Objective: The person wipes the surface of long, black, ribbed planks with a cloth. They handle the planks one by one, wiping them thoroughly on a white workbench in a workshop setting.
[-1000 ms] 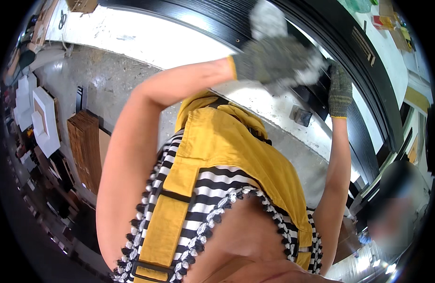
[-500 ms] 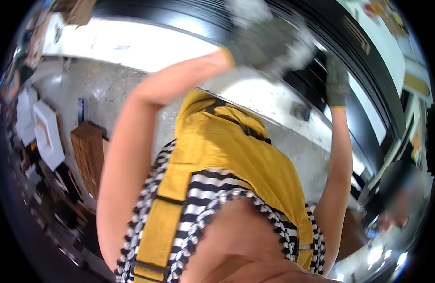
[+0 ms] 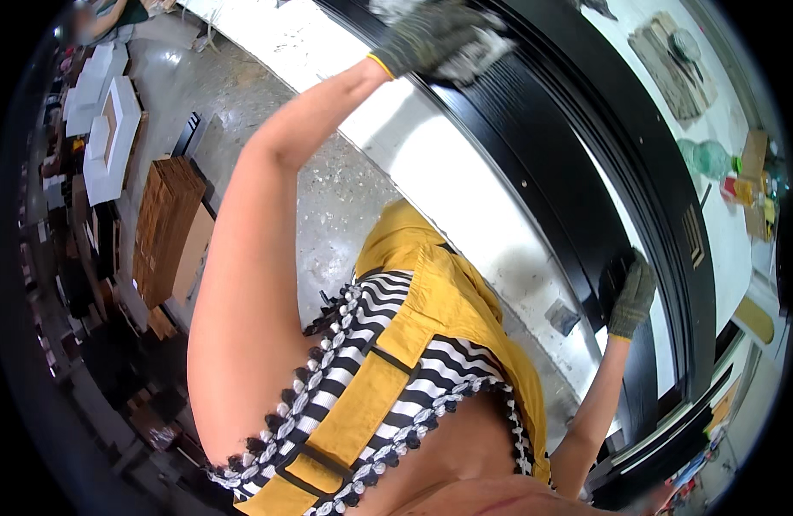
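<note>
A large black frame (image 3: 568,163) with ribbed moulding lies on a white bench (image 3: 431,163). My left hand (image 3: 439,39), in a grey knit glove, is stretched far out to the top of the view. It presses a pale rag (image 3: 481,62) onto the frame's near rail. My right hand (image 3: 633,297), also gloved, is curled over the frame's inner edge lower right. My yellow apron and striped top fill the lower middle.
A stack of brown boards (image 3: 164,228) stands on the concrete floor at the left, with white frames (image 3: 113,129) beyond it. Green bottles (image 3: 706,159) and small items sit on the far side of the bench. A small dark block (image 3: 562,316) lies near the bench edge.
My left hand with the rag has slid along the frame's rail, toward the left. My right hand has kept its hold on the frame's edge.
</note>
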Demonstrator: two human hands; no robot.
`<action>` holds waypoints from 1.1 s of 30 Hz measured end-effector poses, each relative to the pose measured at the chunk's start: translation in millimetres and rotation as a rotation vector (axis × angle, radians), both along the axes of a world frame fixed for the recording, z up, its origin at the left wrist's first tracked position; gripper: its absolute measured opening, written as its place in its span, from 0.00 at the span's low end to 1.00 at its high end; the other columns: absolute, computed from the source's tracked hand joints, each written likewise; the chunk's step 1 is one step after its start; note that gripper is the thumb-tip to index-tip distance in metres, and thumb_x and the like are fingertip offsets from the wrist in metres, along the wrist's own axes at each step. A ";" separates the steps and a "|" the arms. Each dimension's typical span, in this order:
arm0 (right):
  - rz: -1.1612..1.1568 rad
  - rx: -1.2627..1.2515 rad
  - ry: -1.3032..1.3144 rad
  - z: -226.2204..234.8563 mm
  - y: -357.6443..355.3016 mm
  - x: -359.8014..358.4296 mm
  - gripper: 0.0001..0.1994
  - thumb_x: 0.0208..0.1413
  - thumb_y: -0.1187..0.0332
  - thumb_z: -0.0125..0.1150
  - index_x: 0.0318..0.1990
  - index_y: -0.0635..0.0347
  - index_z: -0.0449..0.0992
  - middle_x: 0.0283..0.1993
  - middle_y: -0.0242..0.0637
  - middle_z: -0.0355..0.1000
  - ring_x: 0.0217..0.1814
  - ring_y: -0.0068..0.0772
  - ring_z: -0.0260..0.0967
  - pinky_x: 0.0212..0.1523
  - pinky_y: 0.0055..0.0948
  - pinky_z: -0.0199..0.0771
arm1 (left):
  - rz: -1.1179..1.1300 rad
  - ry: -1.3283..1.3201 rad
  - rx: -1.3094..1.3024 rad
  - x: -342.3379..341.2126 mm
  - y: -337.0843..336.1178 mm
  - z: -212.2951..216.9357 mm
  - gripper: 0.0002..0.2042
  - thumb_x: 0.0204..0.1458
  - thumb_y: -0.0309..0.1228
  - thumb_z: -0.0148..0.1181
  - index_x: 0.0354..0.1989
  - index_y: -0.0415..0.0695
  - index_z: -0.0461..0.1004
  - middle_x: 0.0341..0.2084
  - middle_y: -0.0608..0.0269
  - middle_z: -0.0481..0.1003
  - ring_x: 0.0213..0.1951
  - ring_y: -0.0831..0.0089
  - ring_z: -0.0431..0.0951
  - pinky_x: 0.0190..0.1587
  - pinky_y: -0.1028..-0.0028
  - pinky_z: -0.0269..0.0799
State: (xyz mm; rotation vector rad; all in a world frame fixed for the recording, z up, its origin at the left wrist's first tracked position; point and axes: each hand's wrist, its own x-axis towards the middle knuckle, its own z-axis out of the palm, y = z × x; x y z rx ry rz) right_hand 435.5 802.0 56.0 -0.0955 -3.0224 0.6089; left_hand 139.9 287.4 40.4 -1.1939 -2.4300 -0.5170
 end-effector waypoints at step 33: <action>0.277 0.336 0.039 31.7 -107.7 -32.8 0.41 0.58 0.40 0.53 0.71 0.60 0.59 0.68 0.54 0.62 0.69 0.60 0.57 0.68 0.56 0.52 | 0.358 -0.647 0.701 -125.1 -190.3 -24.7 0.18 0.65 0.41 0.53 0.50 0.39 0.77 0.39 0.57 0.81 0.41 0.69 0.77 0.47 0.68 0.71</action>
